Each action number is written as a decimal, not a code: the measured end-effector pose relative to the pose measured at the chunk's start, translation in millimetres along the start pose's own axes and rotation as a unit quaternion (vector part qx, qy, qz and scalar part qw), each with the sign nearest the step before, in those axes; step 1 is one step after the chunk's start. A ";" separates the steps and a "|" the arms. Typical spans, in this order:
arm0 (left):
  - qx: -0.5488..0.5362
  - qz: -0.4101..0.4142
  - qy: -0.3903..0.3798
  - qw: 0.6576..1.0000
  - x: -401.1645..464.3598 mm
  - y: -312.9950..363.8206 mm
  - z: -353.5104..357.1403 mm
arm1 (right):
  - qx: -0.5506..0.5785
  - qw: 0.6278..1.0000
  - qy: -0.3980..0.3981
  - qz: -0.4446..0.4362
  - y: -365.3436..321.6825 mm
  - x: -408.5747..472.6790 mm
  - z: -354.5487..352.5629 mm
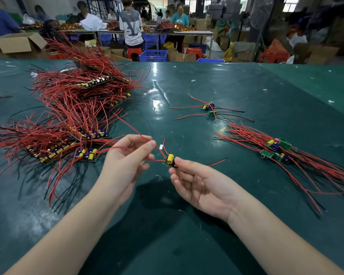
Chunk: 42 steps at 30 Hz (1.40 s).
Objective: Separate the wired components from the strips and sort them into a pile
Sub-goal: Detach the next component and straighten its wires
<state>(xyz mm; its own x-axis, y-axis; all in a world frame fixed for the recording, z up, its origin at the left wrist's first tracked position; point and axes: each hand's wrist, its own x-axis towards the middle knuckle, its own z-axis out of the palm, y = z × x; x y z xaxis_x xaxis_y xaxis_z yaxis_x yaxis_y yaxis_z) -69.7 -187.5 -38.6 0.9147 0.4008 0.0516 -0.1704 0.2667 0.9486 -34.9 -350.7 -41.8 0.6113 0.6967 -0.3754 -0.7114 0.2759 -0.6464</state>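
The right hand pinches a small board above the tabletop while the left hand grips its red wires, which trail into the heap of strips, so a tug could snag them or rip a wire off.

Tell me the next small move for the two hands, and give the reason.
Probably carry the small board pinched in the right hand over to the pile of separated boards on the right and lay it there, while the left hand lets go of its red wires. The board already looks free of the strips on the left.
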 end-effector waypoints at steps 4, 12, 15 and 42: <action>0.005 0.006 0.003 1.000 0.1 -1.9 0.1 | 0.001 1.000 0.009 -0.006 0.2 1.3 0.2; -0.139 0.029 -0.026 0.990 4.1 -2.2 -0.1 | 0.018 1.000 0.012 0.002 -0.9 0.6 -0.2; -0.154 0.018 -0.003 0.988 5.3 -2.6 -0.2 | 0.023 1.000 0.009 0.004 -0.8 0.8 -0.1; -0.118 0.059 0.050 0.990 9.7 -1.9 -4.8 | 0.009 1.000 0.018 -0.003 -2.4 -0.4 1.4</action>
<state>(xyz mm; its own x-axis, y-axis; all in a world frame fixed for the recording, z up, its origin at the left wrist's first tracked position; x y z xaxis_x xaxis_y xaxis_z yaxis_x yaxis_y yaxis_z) -62.2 -179.9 -41.5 0.8441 0.5234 0.1161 -0.3660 0.4043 0.8382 -33.9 -350.7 -39.2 0.6272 0.6707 -0.3959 -0.7140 0.2921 -0.6363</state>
